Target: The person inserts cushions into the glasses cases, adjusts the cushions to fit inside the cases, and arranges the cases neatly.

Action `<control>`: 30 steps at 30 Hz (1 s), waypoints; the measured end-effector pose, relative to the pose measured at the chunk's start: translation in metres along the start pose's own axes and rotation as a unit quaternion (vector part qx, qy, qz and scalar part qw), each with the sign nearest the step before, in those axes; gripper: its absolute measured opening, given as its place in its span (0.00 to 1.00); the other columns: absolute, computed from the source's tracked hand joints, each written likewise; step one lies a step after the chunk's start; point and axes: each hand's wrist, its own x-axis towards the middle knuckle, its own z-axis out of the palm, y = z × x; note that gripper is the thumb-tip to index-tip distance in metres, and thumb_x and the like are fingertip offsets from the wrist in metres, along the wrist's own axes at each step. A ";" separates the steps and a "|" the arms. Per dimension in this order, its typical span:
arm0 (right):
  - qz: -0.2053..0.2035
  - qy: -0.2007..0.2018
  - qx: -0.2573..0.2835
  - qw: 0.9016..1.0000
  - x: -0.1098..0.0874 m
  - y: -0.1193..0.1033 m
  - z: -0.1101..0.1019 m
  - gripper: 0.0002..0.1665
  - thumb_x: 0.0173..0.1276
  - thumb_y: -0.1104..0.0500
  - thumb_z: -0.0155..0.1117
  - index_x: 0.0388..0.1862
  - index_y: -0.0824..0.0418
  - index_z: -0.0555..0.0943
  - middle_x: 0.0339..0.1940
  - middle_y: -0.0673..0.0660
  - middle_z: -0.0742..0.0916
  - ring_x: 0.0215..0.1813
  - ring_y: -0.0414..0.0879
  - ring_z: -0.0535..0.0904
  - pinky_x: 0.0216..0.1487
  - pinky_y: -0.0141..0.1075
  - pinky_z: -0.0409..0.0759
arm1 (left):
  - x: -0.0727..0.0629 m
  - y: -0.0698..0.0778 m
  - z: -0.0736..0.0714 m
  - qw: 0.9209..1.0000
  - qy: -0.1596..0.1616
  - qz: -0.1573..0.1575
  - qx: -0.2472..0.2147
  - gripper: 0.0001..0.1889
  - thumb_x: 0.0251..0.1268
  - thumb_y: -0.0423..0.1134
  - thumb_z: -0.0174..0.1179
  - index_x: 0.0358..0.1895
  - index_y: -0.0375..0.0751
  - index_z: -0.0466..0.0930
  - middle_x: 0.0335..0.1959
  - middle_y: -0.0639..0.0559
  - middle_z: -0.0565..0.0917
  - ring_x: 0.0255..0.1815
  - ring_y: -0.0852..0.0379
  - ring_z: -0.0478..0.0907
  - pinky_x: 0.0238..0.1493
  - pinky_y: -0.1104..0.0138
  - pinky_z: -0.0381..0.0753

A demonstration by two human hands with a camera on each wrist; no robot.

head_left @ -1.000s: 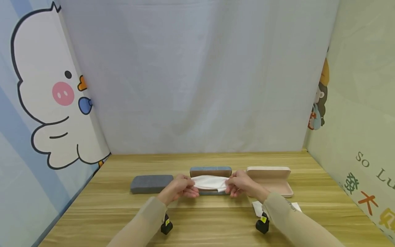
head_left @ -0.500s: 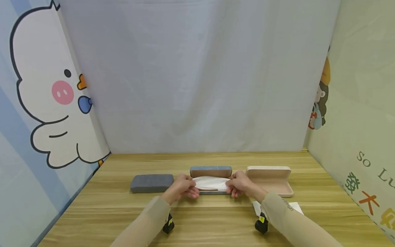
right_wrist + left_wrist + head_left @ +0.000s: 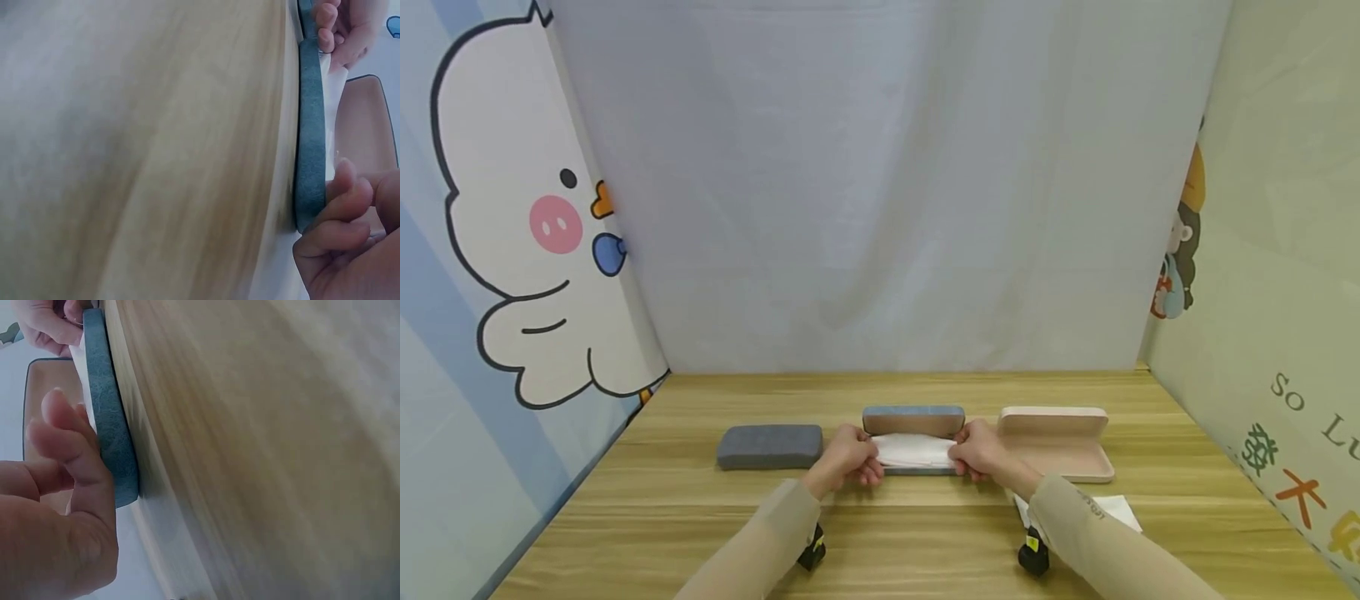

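A folded white cloth [image 3: 913, 451] lies in the lower half of an open blue glasses case [image 3: 913, 411], whose lid stands up behind it. My left hand [image 3: 848, 457] pinches the cloth's left end between thumb and fingers. At the opposite end my right hand [image 3: 985, 450] pinches it too. In the left wrist view, the blue front wall of the case [image 3: 109, 406] is seen from the side, with curled fingers over its rim. The right wrist view has fingertips [image 3: 347, 200] against the case's near corner. Both pinched cloth ends are largely hidden by fingers.
A closed grey glasses case [image 3: 769, 447] lies to the left. On the right stands an open pale pink case [image 3: 1054, 425]. Another white cloth [image 3: 1118, 510] lies in front of it, partly under the right sleeve. A hanging grey-white curtain [image 3: 880, 183] rises behind the wooden table [image 3: 917, 533].
The cloth has sunk lower and now lies flatter inside the blue case, its hanging right corner no longer over the front edge. Both hands keep their hold and have barely shifted.
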 end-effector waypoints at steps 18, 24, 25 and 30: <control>0.018 0.063 -0.049 0.997 0.002 0.005 0.006 0.14 0.53 0.71 0.63 0.21 0.59 0.68 0.08 0.47 0.67 0.09 0.35 0.59 0.08 0.24 0.55 | 0.000 -0.003 -0.003 0.989 0.063 0.005 0.137 0.19 0.50 0.20 0.49 0.07 0.43 0.64 0.02 0.58 0.62 0.02 0.65 0.59 0.05 0.76 0.56; 0.000 0.049 -0.085 0.995 -0.005 0.000 0.002 0.09 0.60 0.65 0.62 0.31 0.67 0.70 0.03 0.48 0.68 0.04 0.35 0.61 0.05 0.25 0.58 | 0.000 -0.003 -0.011 0.992 0.012 -0.023 0.122 0.09 0.62 0.30 0.55 0.26 0.38 0.67 0.08 0.56 0.64 0.05 0.62 0.64 0.07 0.74 0.58; 0.002 0.044 -0.088 0.995 -0.007 -0.002 0.001 0.15 0.62 0.62 0.63 0.40 0.70 0.70 0.03 0.50 0.69 0.03 0.36 0.63 0.04 0.26 0.60 | -0.001 -0.002 -0.014 0.993 -0.006 -0.027 0.115 0.07 0.64 0.33 0.57 0.35 0.35 0.67 0.10 0.55 0.65 0.06 0.62 0.65 0.08 0.74 0.60; 0.031 0.003 -0.097 0.995 -0.013 -0.006 -0.003 0.52 0.61 0.51 0.71 0.72 0.66 0.50 0.12 0.60 0.78 0.06 0.42 0.71 0.07 0.35 0.74 | 0.000 0.001 -0.028 0.989 -0.090 -0.054 0.106 0.45 0.62 0.40 0.65 0.73 0.44 0.42 0.16 0.48 0.73 0.09 0.59 0.69 0.11 0.72 0.72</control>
